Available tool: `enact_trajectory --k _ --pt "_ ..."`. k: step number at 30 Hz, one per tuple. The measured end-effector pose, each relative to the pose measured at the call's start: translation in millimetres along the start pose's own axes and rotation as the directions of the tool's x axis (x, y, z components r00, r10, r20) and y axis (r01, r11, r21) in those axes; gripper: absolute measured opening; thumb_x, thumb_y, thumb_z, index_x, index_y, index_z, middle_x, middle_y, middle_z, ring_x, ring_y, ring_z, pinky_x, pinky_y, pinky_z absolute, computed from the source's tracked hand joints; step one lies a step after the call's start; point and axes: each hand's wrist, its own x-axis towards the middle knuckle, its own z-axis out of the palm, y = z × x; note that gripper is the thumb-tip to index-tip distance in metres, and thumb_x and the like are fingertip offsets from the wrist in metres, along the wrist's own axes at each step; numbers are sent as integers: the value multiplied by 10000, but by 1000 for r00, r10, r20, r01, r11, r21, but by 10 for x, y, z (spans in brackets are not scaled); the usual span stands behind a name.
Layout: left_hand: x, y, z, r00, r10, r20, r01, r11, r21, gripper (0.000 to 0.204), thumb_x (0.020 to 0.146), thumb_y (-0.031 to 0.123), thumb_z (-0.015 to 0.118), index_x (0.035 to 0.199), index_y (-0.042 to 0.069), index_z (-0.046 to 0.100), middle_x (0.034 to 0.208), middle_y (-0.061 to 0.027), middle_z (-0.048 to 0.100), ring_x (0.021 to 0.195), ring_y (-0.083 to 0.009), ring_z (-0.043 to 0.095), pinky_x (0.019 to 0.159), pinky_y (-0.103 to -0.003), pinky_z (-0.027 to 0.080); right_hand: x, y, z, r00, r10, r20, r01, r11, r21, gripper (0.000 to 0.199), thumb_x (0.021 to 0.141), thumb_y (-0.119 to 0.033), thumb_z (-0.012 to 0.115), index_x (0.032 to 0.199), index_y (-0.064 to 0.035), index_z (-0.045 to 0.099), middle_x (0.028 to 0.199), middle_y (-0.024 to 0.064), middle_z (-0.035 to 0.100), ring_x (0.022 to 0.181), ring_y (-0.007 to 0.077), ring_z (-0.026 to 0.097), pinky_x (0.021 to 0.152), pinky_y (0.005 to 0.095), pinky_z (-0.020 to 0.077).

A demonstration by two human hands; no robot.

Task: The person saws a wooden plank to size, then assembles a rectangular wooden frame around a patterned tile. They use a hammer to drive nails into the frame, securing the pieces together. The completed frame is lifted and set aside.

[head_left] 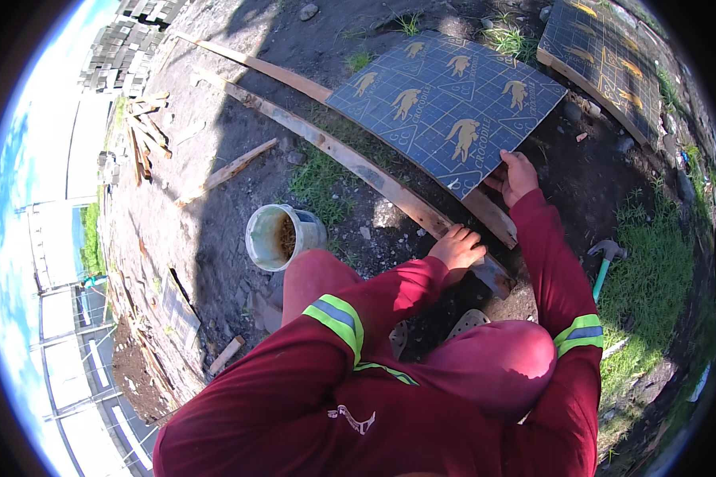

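With fingers bent over its edge, my left hand grips the near end of a long wooden plank on the ground. My right hand pinches the near corner of a dark plywood panel printed with yellow grid lines and animal figures, thumb on top and fingers underneath. A second wooden plank runs under the panel, its near end sticking out between my two hands. The fingers of my right hand are partly hidden beneath the panel.
A white bucket holding brownish bits stands left of my knee. A hammer with a turquoise handle lies on grass at right. Another patterned panel rests at the far right. Loose timber and stacked blocks are at far left.
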Motion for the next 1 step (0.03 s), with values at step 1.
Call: enact_trajectory --k 1 --pt "80 -21 65 999 -36 32 37 999 -15 514 634 119 672 1137 158 577 1085 -77 560 1051 -270 538 997 -448 374 21 -205 -40 997 -65 35 64 998 10 357 892 -356 646 1107 -119 488 1069 41 626 1024 254 607 757 495 496"
